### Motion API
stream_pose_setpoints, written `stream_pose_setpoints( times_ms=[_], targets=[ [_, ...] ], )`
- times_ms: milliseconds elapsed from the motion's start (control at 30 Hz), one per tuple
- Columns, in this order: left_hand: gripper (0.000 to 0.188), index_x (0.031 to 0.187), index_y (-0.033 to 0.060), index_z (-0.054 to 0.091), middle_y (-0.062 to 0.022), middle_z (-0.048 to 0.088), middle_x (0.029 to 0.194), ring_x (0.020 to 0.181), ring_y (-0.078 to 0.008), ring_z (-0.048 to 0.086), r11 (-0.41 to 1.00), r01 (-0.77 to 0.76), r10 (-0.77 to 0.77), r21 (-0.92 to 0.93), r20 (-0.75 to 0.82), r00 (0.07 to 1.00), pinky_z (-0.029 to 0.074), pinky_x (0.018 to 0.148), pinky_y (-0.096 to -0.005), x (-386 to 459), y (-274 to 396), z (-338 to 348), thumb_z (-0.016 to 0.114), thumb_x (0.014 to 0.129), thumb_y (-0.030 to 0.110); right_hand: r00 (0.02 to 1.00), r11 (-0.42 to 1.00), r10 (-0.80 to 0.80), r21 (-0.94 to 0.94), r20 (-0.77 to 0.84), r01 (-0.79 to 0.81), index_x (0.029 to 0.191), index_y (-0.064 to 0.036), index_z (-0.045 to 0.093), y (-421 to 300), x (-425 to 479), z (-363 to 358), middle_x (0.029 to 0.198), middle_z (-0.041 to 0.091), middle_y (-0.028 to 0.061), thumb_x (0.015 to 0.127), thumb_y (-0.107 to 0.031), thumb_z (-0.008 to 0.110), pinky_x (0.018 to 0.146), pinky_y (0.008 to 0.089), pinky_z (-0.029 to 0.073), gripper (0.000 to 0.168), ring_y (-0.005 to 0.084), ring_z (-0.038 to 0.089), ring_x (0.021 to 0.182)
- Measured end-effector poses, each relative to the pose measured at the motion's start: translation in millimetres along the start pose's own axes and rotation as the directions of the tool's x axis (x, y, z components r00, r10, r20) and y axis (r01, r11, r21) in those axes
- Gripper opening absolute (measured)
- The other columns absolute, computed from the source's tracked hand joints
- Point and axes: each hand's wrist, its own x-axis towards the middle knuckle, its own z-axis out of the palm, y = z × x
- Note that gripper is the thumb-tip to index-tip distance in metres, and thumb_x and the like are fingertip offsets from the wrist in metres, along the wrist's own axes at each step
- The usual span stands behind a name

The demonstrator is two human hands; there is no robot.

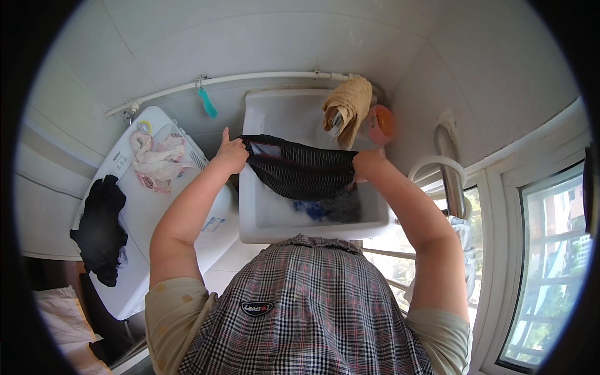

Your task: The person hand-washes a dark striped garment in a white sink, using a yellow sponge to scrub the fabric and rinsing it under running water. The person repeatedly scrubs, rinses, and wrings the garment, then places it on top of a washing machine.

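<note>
Between my two hands a black striped garment (304,171) is stretched wide by its upper edge, its opening facing up. My left hand (233,152) grips its left end, thumb raised, near the left rim of a white sink (251,225). At the right end, my right hand (370,164) holds the cloth above the sink's right side. Below the garment, blue cloth (311,210) and dark grey cloth (347,208) lie in the basin in what looks like cloudy or sudsy water.
Left stands a white Haier washing machine (187,206) with a black garment (101,229) and a pale pinkish cloth (159,159) on it. A tan cloth (349,105) drapes over the tap beside a pink cup (380,125). A teal brush (206,103) hangs from the wall pipe (262,76). A window (543,267) is at right.
</note>
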Motion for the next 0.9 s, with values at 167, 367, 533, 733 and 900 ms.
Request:
stream_pose_setpoints(
  times_ms=[167,367,533,733,900],
  targets=[
    [0.021,0.09,0.013,0.071,-0.0023,0.062,0.103,0.118,-0.0187,0.045,0.999,-0.022,0.018,-0.047,-0.079,0.997,0.009,0.105,-0.0644,0,2,-6,0.058,0.081,0.027,0.988,0.988,0.148,-0.04,0.041,-0.146,0.099,-0.012,0.067,-4,12,17,0.103,0.063,0.0065,0.081,-0.042,0.056,0.096,0.0585,0.028,0.037,0.0234,0.055,0.106],
    [0.018,0.093,0.0168,0.068,-0.002,0.063,0.099,0.114,-0.0195,0.048,0.959,0.034,-0.151,-0.282,-0.405,0.902,0.014,0.103,-0.0643,16,-10,-26,0.053,0.083,0.016,0.923,0.98,0.201,0.069,-0.328,-0.188,0.101,-0.013,0.066,-1,46,53,0.11,0.058,0.0061,0.089,-0.035,0.048,0.097,0.0581,0.028,0.03,0.0214,0.05,0.111],
    [0.023,0.097,0.0147,0.067,-0.0093,0.047,0.131,0.128,-0.0266,0.034,0.924,0.08,-0.24,-0.375,-0.403,0.883,0.009,0.103,-0.0659,39,-8,-25,0.052,0.081,0.009,0.866,0.974,0.224,0.135,-0.446,-0.183,0.101,-0.013,0.065,-18,80,60,0.109,0.056,0.008,0.088,-0.031,0.048,0.095,0.0522,0.033,0.027,0.0247,0.049,0.11],
    [0.024,0.095,0.0109,0.067,-0.0113,0.052,0.125,0.127,-0.032,0.033,0.983,0.028,-0.103,-0.179,-0.424,0.9,0.011,0.104,-0.0634,24,27,-2,0.051,0.079,0.016,0.819,0.983,0.149,0.169,-0.554,-0.065,0.105,-0.013,0.064,-55,69,45,0.109,0.055,0.0118,0.081,-0.029,0.055,0.101,0.0574,0.027,0.031,0.0275,0.048,0.112],
    [0.045,0.12,0.0145,0.055,-0.01,0.056,0.123,0.128,-0.0329,0.036,0.861,-0.216,0.409,-0.46,0.375,0.832,0.034,0.096,-0.0525,6,91,60,0.059,0.081,0.036,0.693,0.746,-0.352,0.258,-0.629,0.614,0.11,-0.01,0.061,-73,91,117,0.11,0.058,0.0136,0.076,-0.018,0.064,0.097,0.0449,0.037,0.035,0.032,0.051,0.108]
  ],
)
